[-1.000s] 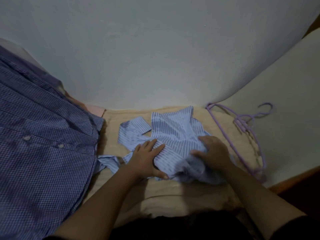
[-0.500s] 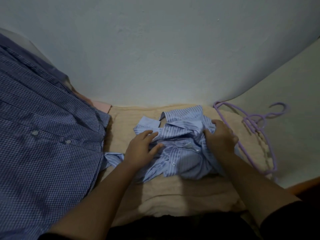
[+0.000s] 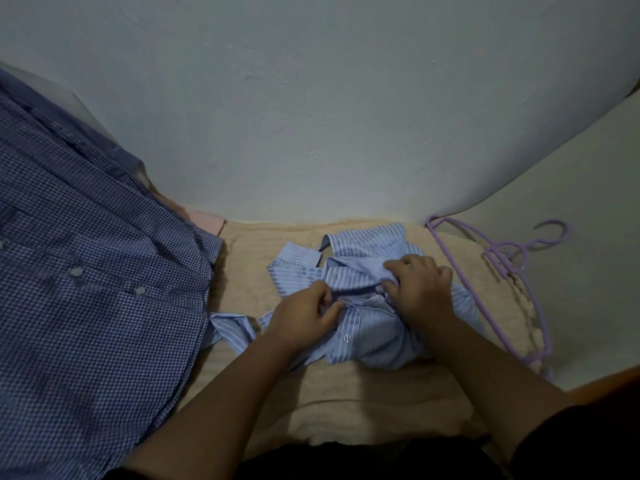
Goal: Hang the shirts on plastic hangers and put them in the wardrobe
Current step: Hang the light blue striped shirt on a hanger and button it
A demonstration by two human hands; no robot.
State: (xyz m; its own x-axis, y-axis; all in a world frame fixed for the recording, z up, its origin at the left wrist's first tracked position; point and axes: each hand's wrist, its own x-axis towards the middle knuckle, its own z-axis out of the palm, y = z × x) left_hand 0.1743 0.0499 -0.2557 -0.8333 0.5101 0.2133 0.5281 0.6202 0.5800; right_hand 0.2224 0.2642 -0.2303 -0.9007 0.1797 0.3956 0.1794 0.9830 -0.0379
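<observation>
A light blue striped shirt [image 3: 367, 271] lies crumpled on a beige towel [image 3: 363, 403], collar toward the wall. My left hand [image 3: 304, 320] pinches the shirt's front edge near the collar. My right hand [image 3: 420, 289] grips a fold of the fabric just right of that, fingers curled into the cloth. A purple plastic hanger [image 3: 509, 271] lies flat to the right of the shirt, its hook pointing right. A dark blue checked shirt [image 3: 86, 306] hangs at the left, close to my left arm.
A pale wall [image 3: 311, 116] rises straight behind the towel. A cream surface [image 3: 571, 220] extends to the right under the hanger's hook. A pink cloth corner [image 3: 207, 221] peeks out behind the checked shirt. An orange-brown edge [image 3: 606, 382] runs at the lower right.
Both hands have moved closer together near the collar; my left hand went from resting flat on the shirt to pinching its front edge. The shirt has been bunched and turned.
</observation>
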